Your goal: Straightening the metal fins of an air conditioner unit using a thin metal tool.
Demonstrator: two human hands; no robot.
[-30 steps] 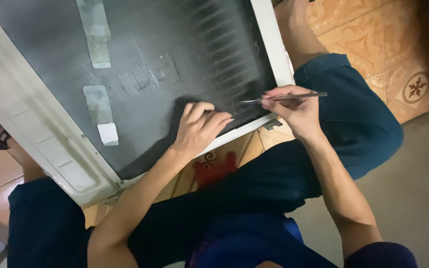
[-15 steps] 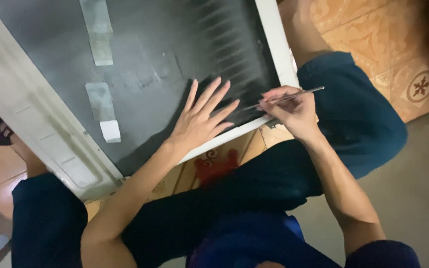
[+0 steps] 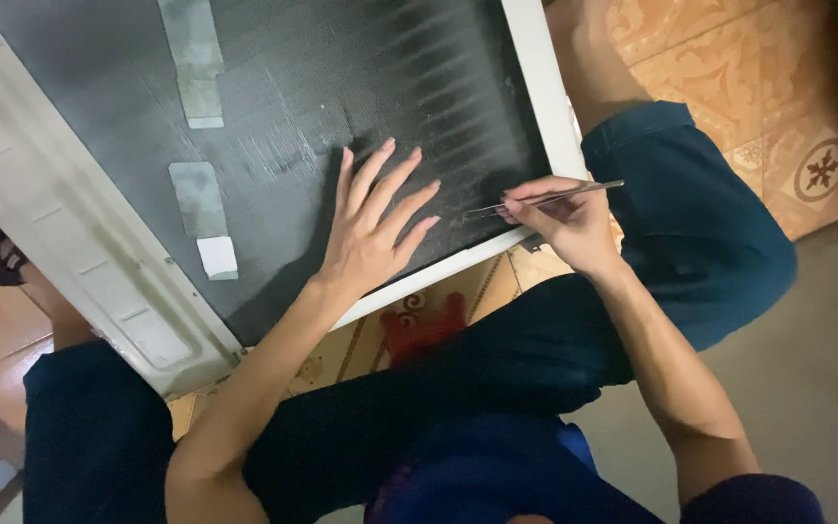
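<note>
Left hand [image 3: 370, 233] lies flat, fingers spread and gripping nothing, on the dark finned panel [image 3: 341, 107], seemingly to steady it across the knees. Right hand [image 3: 564, 223] pinches slim metal tweezers [image 3: 545, 198], tips low against the fins near the white frame [image 3: 535, 87], apparently for fine picking. Grey tape strips [image 3: 196, 199] sit further left.

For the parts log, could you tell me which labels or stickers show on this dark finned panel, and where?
Upper grey strip: top of the dark finned panel, long rectangle.
Lower grey strip: left of left hand, rectangular.
White tag: small square below it.
</note>
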